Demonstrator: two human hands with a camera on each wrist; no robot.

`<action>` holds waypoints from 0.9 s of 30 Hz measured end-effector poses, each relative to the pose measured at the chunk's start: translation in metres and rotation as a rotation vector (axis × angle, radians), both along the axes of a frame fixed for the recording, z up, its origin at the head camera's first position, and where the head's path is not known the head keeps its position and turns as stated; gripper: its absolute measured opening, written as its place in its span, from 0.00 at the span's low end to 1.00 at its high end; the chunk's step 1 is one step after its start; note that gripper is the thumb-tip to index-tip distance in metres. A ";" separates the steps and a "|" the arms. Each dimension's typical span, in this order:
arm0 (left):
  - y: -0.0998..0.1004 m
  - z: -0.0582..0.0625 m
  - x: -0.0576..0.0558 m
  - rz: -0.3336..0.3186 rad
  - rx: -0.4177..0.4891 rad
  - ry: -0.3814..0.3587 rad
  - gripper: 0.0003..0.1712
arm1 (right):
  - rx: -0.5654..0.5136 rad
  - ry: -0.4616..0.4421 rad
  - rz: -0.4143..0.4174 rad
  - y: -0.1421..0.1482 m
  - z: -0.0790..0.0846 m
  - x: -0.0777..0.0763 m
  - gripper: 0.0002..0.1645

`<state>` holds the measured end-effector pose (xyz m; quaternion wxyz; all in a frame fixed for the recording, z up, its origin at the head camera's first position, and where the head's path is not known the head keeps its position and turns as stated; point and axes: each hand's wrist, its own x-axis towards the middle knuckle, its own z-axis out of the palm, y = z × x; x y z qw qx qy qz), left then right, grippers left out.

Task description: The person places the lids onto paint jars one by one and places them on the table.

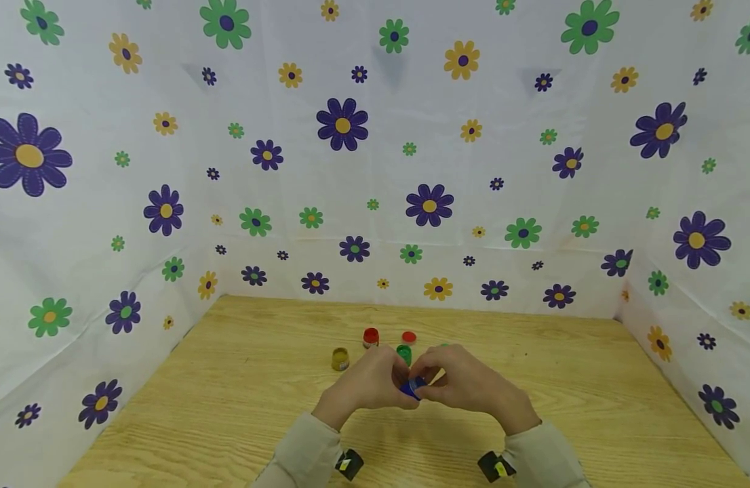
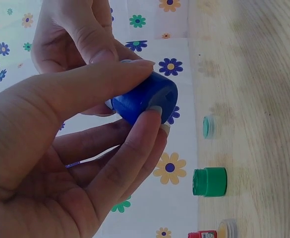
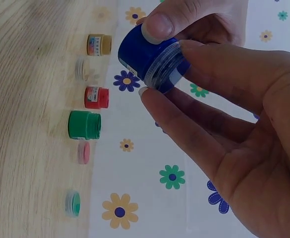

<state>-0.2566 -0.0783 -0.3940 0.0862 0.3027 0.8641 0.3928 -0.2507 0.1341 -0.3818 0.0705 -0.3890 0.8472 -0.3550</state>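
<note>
A small blue paint jar (image 1: pixel 413 388) is held above the table between both hands. My left hand (image 1: pixel 375 381) grips the jar's blue body, thumb on one side and fingers on the other, as the left wrist view shows. With thumb and fingers, my right hand (image 1: pixel 469 383) pinches the clear ribbed lid (image 3: pixel 163 63) at the jar's other end. The lid still sits on the jar in the right wrist view. Just beyond the hands stands a green paint jar (image 1: pixel 403 353), its lid off. In the head view the fingers hide part of the blue jar.
Open red (image 1: pixel 371 337) and yellow (image 1: pixel 340 359) paint jars stand on the wooden table (image 1: pixel 259 386). A red lid (image 1: pixel 409 337), a green lid (image 3: pixel 73 203) and a clear lid (image 3: pixel 80 68) lie near them. Flower-printed sheeting (image 1: pixel 387 169) encloses the table's back and sides.
</note>
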 end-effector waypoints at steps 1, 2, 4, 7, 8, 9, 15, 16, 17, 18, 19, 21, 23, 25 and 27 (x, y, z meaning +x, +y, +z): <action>0.000 0.000 0.000 -0.001 0.001 0.002 0.07 | 0.006 0.005 -0.002 0.000 0.000 0.000 0.10; 0.000 0.000 0.000 -0.002 0.001 0.004 0.07 | 0.013 0.009 -0.006 0.000 0.000 -0.001 0.10; 0.000 0.000 0.000 -0.004 0.001 0.008 0.07 | 0.024 0.017 -0.010 0.000 0.000 -0.001 0.10; 0.000 0.000 0.000 -0.005 -0.001 0.009 0.07 | 0.034 0.023 -0.018 -0.001 0.000 -0.002 0.10; 0.000 0.000 0.000 -0.006 0.000 0.009 0.07 | 0.036 0.028 -0.020 -0.001 0.000 -0.002 0.10; 0.000 0.000 0.000 -0.008 0.000 0.009 0.07 | 0.037 0.032 -0.021 -0.001 -0.001 -0.002 0.10; 0.000 0.000 0.000 -0.007 0.007 0.005 0.07 | 0.035 0.040 -0.031 -0.001 -0.002 -0.002 0.09; 0.000 0.000 0.000 -0.007 0.007 0.004 0.07 | 0.034 0.040 -0.034 -0.001 -0.002 -0.002 0.09; 0.000 0.000 0.000 -0.006 0.006 0.004 0.07 | 0.034 0.043 -0.036 -0.001 -0.002 -0.002 0.08; 0.000 0.000 0.000 -0.006 0.005 0.005 0.07 | 0.034 0.044 -0.039 -0.001 -0.002 -0.001 0.08; 0.000 0.000 0.000 -0.006 0.004 0.007 0.07 | 0.034 0.043 -0.042 -0.001 -0.002 -0.001 0.07; 0.000 0.000 0.001 -0.006 0.001 0.011 0.07 | 0.036 0.045 -0.046 -0.001 -0.002 -0.001 0.07; 0.000 0.001 0.001 -0.003 -0.002 0.010 0.07 | 0.040 0.046 -0.053 -0.001 -0.001 -0.001 0.08; 0.000 0.001 0.001 0.004 -0.006 0.010 0.06 | 0.041 0.047 -0.066 0.001 -0.001 -0.001 0.10; 0.000 0.001 0.001 0.011 -0.008 0.008 0.07 | 0.035 0.050 -0.076 0.003 0.000 -0.001 0.11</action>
